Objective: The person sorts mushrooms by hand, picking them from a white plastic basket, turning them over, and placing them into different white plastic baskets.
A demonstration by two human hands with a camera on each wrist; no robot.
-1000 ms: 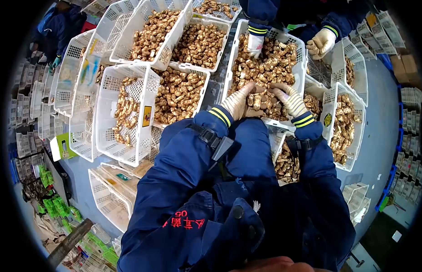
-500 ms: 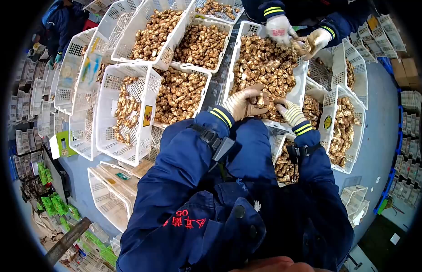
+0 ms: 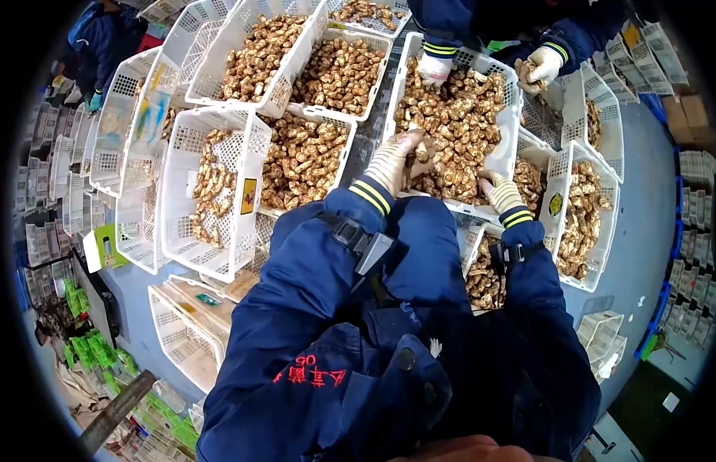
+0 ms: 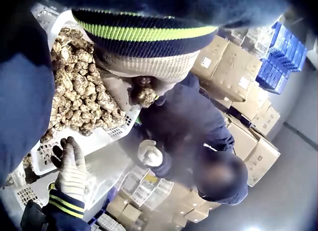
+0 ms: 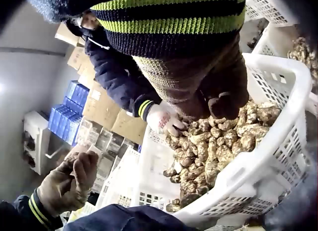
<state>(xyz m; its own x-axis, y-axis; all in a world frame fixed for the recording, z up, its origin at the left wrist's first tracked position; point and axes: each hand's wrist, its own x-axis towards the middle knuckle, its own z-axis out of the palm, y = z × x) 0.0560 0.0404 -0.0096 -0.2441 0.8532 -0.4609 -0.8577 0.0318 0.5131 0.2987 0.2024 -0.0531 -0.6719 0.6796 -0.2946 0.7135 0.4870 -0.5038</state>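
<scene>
My left hand (image 3: 395, 163), in a striped knit glove, grips a knobbly brown mushroom (image 4: 145, 95) above the near left side of a white crate (image 3: 512, 123). That crate holds a heap of brown and pale mottled mushrooms (image 3: 454, 115). Over the near right edge of the crate is my right hand (image 3: 502, 192), gloved alike. In the left wrist view its fingers (image 4: 69, 149) hang loosely bent with nothing between them. In the right wrist view the right hand's fingers are dark and partly hidden by the glove.
Across the crate, another person's gloved hand (image 3: 435, 69) reaches into the mushrooms; their other hand (image 3: 541, 68) holds brown pieces. Mushroom crates stand left (image 3: 254, 150) and right (image 3: 613, 208). Cardboard boxes (image 4: 231, 67) are stacked behind that person.
My left hand has moved left and away from my right hand with the mushroom. My right hand has drawn back to the crate's edge. The other person's hands met, then parted.
</scene>
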